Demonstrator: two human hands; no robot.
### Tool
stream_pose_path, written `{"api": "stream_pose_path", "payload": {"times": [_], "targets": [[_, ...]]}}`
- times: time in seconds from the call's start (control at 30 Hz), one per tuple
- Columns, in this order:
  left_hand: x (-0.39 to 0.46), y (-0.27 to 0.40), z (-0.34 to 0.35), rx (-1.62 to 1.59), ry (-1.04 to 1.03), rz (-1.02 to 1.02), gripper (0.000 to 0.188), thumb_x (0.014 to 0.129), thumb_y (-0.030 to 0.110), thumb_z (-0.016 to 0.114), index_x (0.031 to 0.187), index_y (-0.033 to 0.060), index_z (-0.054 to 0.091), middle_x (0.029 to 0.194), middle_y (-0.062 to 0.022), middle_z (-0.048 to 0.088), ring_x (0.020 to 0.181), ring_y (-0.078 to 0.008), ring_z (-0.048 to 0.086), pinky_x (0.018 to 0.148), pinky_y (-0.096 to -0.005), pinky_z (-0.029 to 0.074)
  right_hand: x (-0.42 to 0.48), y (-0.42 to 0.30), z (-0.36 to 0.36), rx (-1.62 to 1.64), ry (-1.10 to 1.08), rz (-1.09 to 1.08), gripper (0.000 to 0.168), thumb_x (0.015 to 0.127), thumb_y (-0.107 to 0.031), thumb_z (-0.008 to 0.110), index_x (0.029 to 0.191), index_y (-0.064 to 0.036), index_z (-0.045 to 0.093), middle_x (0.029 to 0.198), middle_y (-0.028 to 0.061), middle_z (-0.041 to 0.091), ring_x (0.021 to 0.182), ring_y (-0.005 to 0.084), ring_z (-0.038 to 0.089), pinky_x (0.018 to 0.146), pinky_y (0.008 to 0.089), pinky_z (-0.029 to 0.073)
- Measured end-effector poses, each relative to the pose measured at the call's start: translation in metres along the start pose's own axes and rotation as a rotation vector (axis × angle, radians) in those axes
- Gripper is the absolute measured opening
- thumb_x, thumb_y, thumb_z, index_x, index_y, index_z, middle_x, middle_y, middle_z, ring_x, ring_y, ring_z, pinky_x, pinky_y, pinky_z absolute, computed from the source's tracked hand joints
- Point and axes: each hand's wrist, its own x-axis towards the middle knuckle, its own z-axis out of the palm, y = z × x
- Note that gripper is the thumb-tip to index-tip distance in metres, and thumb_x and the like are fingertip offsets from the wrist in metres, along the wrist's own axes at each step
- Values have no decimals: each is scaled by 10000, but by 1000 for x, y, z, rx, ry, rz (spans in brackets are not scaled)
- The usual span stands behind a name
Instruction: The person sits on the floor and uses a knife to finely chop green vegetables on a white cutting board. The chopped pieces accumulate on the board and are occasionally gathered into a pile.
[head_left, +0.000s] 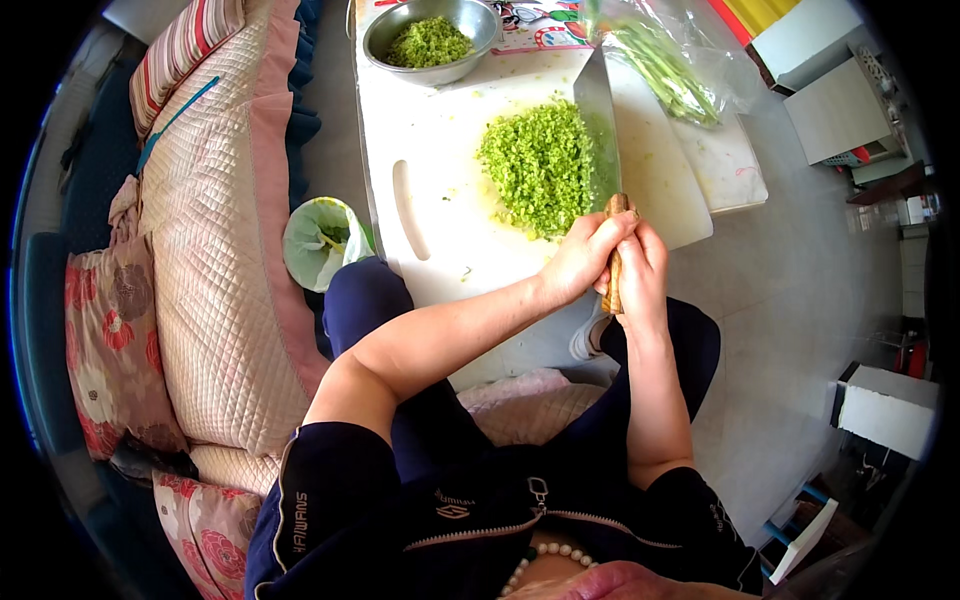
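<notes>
My left hand (581, 255) and my right hand (643, 266) are side by side, both closed around the wooden handle (613, 277) of a cleaver. The cleaver's broad blade (601, 120) points away from me along the right side of a pile of finely chopped green vegetable (536, 165), apparently celery. Under the pile is a white plastic cutting board (465, 187) with a curved grip slot at its left. Where exactly the blade's edge meets the board is hard to see.
A steel bowl (480, 71) of chopped greens stands at the far left of the table. Green stalks (667, 71) in a clear plastic bag lie at the far right. A lined waste bin (296, 244) is beside my left knee, near a quilt-covered sofa (210, 300).
</notes>
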Motion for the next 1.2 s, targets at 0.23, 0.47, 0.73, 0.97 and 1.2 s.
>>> {"api": "stream_pose_path", "payload": {"times": [0.23,0.47,0.73,0.97,1.2], "targets": [[8,-6,5,-36,25,-13,501,942,470,435,819,-3,551,558,-54,532,402,-108,479,357,-234,370,2,-3,-5,40,-18,34,269,987,-184,477,1187,-19,552,675,-2,505,458,52,439,385,213,362],[4,1,13,18,-15,24,491,941,473,433,858,2,540,588,-55,547,411,-105,484,364,-231,375,-4,-8,-9,23,-15,-57,257,992,-183,477,1170,-17,560,687,-5,513,470,46,444,390,211,364],[6,1,14,7,-47,34,487,944,474,435,819,14,533,567,-38,529,410,-95,471,366,-225,367,-6,-10,-12,34,-1,-36,234,994,-158,461,1147,-16,568,720,-11,519,505,33,447,409,205,368],[16,-5,20,-121,-143,-15,482,940,464,462,828,2,544,566,-34,521,402,-91,454,363,-227,356,-6,-15,-14,-45,115,-62,229,996,-157,453,1131,-4,556,675,1,503,495,52,463,405,215,378],[15,-7,18,-171,-51,-37,471,939,443,470,803,-1,549,547,-42,517,391,-97,449,352,-228,357,0,-10,-17,-7,34,-28,209,997,-183,459,1062,-9,554,685,12,513,469,61,459,385,225,369]]}}
